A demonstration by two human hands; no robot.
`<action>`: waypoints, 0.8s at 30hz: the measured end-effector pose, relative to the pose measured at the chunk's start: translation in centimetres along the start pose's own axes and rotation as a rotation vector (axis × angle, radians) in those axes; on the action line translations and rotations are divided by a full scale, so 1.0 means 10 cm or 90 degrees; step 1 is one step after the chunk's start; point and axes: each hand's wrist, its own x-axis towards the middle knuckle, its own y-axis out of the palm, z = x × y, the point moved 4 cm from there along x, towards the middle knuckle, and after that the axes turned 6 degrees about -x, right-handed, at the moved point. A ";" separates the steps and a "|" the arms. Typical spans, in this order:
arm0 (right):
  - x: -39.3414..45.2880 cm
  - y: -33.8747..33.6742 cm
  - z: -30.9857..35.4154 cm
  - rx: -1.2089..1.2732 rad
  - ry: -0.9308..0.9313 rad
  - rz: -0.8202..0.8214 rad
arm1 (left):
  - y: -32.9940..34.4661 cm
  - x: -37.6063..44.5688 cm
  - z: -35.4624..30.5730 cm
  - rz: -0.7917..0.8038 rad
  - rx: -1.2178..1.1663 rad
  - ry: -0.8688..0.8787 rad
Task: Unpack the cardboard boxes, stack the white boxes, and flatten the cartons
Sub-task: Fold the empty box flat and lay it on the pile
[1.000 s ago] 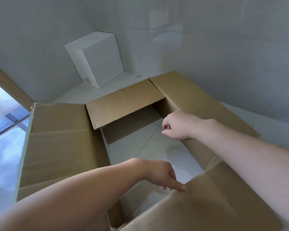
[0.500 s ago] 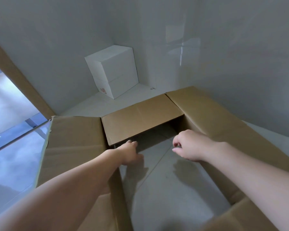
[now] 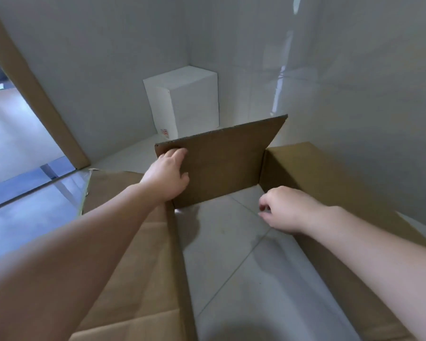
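Observation:
An open brown carton (image 3: pixel 330 183) lies on the tiled floor, and the floor shows through its middle. My left hand (image 3: pixel 169 173) presses flat against the carton's far flap (image 3: pixel 224 163), which stands nearly upright. My right hand (image 3: pixel 284 209) hovers inside the carton near the right wall, fingers loosely curled and holding nothing. A stack of white boxes (image 3: pixel 185 102) stands in the far corner behind the flap.
Grey walls meet in the corner behind the white boxes. A brown door frame (image 3: pixel 32 87) runs along the left, with a glass panel (image 3: pixel 22 193) beside the carton's left flap (image 3: pixel 133 242).
My left hand reached forward and pushed the far flap up from lying flat to nearly upright. My right hand stayed inside the carton, and the view moved forward.

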 end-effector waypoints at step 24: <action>0.57 0.16 -0.04 -0.082 0.075 0.100 | 0.99 0.79 1.09 0.146 0.121 -0.110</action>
